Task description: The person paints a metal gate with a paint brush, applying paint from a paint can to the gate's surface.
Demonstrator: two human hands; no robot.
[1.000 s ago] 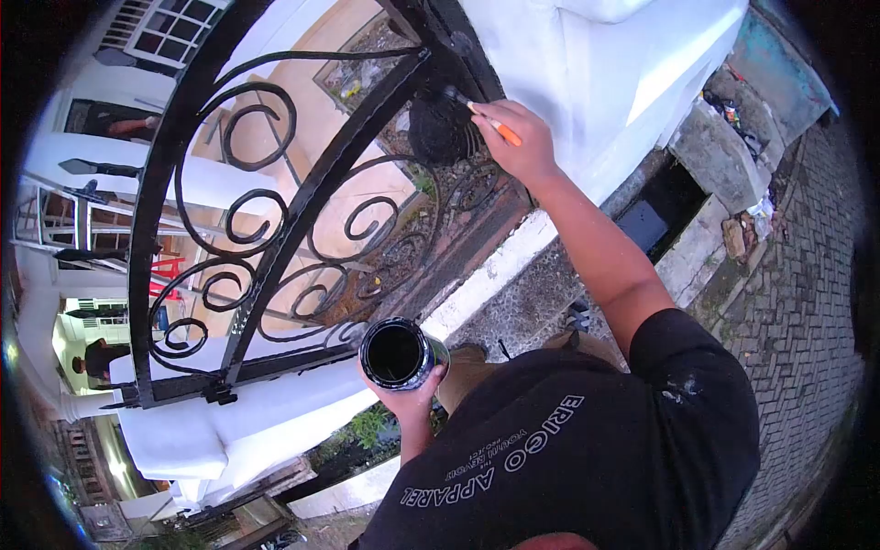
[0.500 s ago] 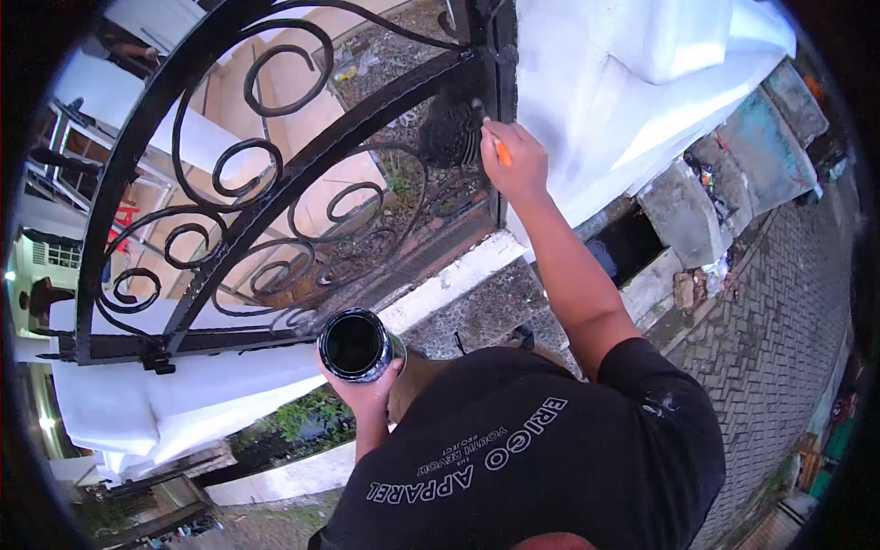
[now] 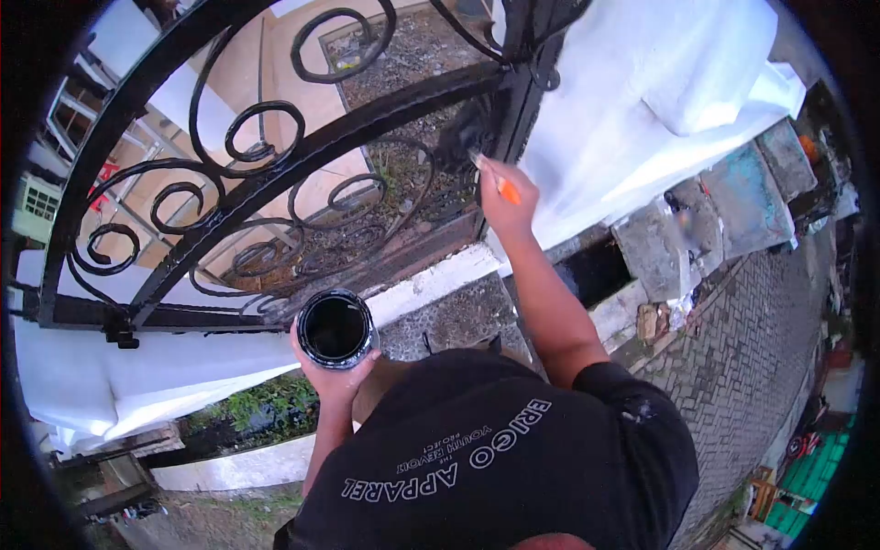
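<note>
My left hand [image 3: 335,378] is wrapped round a can of black paint [image 3: 336,330], its open top facing up and dark paint inside. In my right hand [image 3: 510,203] is a paintbrush [image 3: 510,191] with an orange handle, gripped near its ferrule. The brush tip is close to the lower right part of a black wrought-iron gate [image 3: 403,108], beside its upright post. Scrolls and curved bars fill the gate, and the bars look glossy. The can is just in front of the gate's bottom rail.
White sheeting [image 3: 632,119] drapes to the right of the post, and more white sheeting [image 3: 183,362] hangs below the gate at left. A dark drain opening [image 3: 596,272] lies between concrete slabs [image 3: 655,243]. Beyond is a brick-paved road [image 3: 733,339]; green plants [image 3: 266,403] grow at lower left.
My right hand and the brush have moved slightly down in view. The can and my left hand sit a little further left and up, as the whole view has shifted.
</note>
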